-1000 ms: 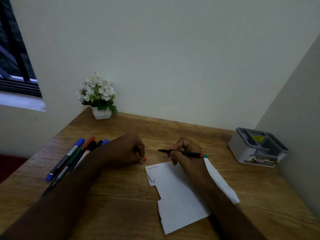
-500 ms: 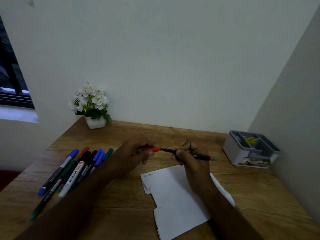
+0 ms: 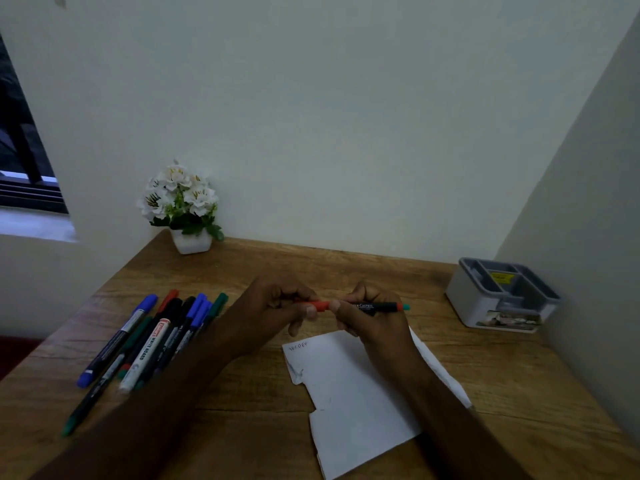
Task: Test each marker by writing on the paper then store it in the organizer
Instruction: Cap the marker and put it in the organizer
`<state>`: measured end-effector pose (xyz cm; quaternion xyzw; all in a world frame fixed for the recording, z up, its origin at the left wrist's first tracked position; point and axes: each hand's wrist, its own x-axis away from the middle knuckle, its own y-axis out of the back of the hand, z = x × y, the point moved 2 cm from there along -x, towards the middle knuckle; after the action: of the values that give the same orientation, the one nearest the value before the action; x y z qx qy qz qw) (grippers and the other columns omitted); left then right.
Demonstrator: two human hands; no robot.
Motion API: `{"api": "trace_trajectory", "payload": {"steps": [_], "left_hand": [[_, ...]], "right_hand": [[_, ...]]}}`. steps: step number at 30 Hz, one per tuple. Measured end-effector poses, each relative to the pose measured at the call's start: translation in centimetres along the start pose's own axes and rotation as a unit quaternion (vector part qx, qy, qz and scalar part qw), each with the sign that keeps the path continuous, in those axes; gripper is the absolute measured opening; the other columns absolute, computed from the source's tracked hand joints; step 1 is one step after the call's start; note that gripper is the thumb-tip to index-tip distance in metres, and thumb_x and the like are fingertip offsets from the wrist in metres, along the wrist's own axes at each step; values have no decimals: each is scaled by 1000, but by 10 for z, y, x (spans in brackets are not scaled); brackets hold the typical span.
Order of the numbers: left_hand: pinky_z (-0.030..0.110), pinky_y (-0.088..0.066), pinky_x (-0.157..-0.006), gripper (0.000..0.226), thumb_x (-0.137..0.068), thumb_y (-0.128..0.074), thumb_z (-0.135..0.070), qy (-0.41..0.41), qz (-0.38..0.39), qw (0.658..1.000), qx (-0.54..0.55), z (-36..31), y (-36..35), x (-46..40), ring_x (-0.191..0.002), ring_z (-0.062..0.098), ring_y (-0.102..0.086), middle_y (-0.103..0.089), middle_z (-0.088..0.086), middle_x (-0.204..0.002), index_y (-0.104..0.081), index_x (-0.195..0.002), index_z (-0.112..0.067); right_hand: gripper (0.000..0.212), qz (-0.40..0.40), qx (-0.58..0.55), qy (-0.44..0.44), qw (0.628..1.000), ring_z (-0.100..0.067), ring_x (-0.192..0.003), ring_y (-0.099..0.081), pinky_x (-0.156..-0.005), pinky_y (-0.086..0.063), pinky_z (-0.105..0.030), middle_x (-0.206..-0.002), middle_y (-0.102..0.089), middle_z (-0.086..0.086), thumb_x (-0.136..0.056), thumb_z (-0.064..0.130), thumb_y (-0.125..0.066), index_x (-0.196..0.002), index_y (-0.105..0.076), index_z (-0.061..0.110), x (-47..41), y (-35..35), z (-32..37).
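Pale walls meet over a wooden desk (image 3: 242, 403), where the right hand (image 3: 375, 322) pinches a black marker (image 3: 375, 306) by its barrel, level above the paper (image 3: 349, 393). Opposite it, the left hand (image 3: 273, 311) curls its fingers round the marker's orange cap (image 3: 317, 305), fitted on the tip. Loose markers (image 3: 152, 341) lie beyond the left wrist, and the grey organizer (image 3: 502, 296) stands well apart past the right hand.

A black marker (image 3: 372, 307) with its red cap (image 3: 317, 305) lies level above the white paper (image 3: 349, 389); the grey organizer (image 3: 498, 299) stands far right.
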<state>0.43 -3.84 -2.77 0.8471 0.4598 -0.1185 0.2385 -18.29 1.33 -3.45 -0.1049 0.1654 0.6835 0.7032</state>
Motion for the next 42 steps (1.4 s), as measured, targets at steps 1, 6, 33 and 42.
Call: {"api": "trace_trajectory", "payload": {"steps": [1, 6, 33, 42], "left_hand": [[34, -50, -55, 13, -86, -67, -10, -1, -4, 1000, 1, 0, 0, 0, -56, 28, -58, -68, 15, -75, -74, -95, -4], [41, -54, -59, 12, -87, -67, -7, 0, -22, 1000, 20, -6, -2, 0, -58, 33, -61, -69, 14, -77, -75, -96, -5], [15, -51, -66, 38, -62, -91, -28, 37, 66, 982, -171, -36, -126, -128, -68, 1, -66, -72, -5, -75, -74, -92, -13], [19, -54, -67, 33, -63, -90, -22, 21, 100, 980, -172, -40, -173, -146, -72, 6, -70, -74, -3, -76, -74, -90, -12]], "right_hand": [[17, 2, 1, 1, 1000, -13, -60, -58, -59, -44, -26, -65, -64, -6, -84, 21, -75, -74, -67, 10, 0, 0, -1], [16, 3, -23, 2, 1000, -15, -62, -59, -58, -46, -25, -66, -63, -7, -83, 21, -75, -76, -64, 11, -3, -5, -4], [28, -330, 222, 35, 917, -11, -83, -71, -74, -60, -28, -89, -74, 1, -78, 6, -79, -101, -68, 17, 22, 209, 84], [28, -306, 319, 21, 897, -8, -79, -68, -68, -56, -20, -85, -71, 3, -72, 14, -85, -92, -68, 21, 21, 249, 94]]}}
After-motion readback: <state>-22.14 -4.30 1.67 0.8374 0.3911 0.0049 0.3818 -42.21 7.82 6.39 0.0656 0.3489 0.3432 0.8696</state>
